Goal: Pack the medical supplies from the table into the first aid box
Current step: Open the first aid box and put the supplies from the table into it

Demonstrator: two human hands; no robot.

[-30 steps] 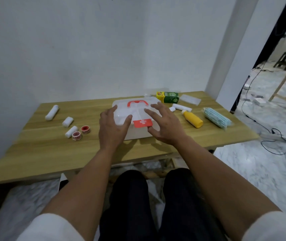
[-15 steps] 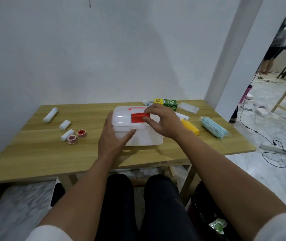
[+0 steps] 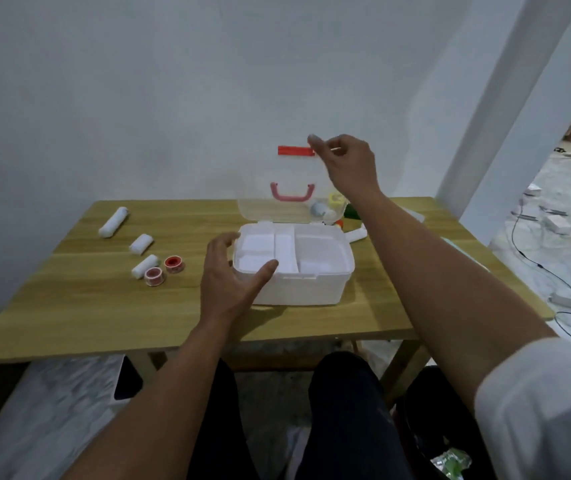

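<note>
On the wooden counter (image 3: 69, 313) your first aid box (image 3: 298, 285) sits open near the middle, its clear lid (image 3: 260, 209) swung up and back, almost upright, with the pink handle (image 3: 292, 193) showing through it. Your right hand (image 3: 344, 161) is raised at the lid's top edge, fingers pinched on the right end of the red latch (image 3: 294, 150). Your left hand (image 3: 232, 275) is open, fingers spread, at the box's front left corner, thumb over the rim; can't tell how firmly it touches. Inside the box is a white divided tray (image 3: 315, 252), looks bare.

Left of the box, apart from it: three white bandage rolls (image 3: 113, 221) (image 3: 141, 243) (image 3: 144, 266) and two red tape rolls (image 3: 174, 264) (image 3: 155, 275), the nearer tape just beside the lowest roll. Behind the box, seen partly through the lid, are a few small supplies (image 3: 325, 207), blurred, and a white tube (image 3: 356, 234) pokes out at the box's right rear corner.
</note>
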